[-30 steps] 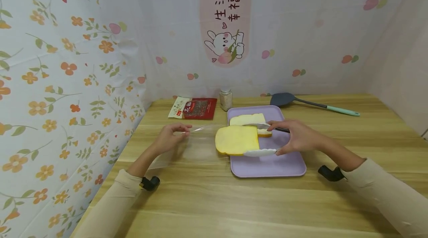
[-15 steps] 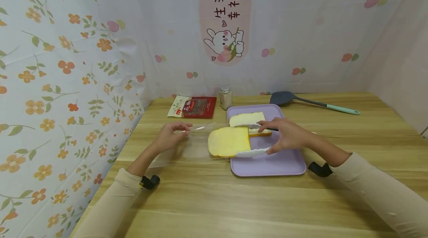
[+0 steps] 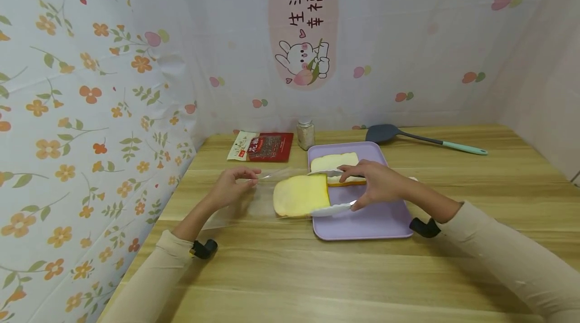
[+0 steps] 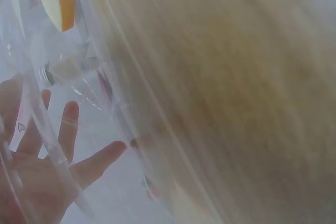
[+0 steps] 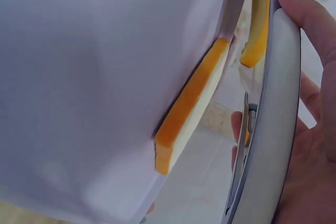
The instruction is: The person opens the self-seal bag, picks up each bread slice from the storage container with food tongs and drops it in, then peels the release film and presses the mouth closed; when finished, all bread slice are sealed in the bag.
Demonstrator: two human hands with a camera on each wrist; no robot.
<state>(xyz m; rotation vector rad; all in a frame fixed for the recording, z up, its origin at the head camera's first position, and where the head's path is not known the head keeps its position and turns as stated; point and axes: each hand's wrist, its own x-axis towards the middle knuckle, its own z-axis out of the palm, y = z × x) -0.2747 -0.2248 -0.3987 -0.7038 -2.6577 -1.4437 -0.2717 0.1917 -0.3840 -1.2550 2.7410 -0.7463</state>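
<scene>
My right hand [image 3: 380,183] grips a pair of tongs [image 3: 333,209] with pale scalloped ends. Between those ends is a yellow bread slice [image 3: 300,195], its left part inside a clear plastic bag [image 3: 263,204]. At the bag's upper edge, my left hand [image 3: 228,188] pinches the film; in the left wrist view the film crosses in front of the fingers. Another bread slice [image 3: 335,163] lies on the lilac tray [image 3: 362,227], partly covered by the tongs. The right wrist view shows the tongs' handle [image 5: 273,114] against the palm, with the tray slice [image 5: 191,108] beyond.
Behind the bag lie a red spice packet [image 3: 272,146] and a small glass jar [image 3: 305,134]. A dark spatula [image 3: 382,134] with a mint handle rests at the back right. Patterned curtains [image 3: 217,36] bound the wooden table at the back and left.
The right hand and tongs have moved left, carrying the bread slice off the tray's left side and further into the bag. The left hand has stayed nearly still.
</scene>
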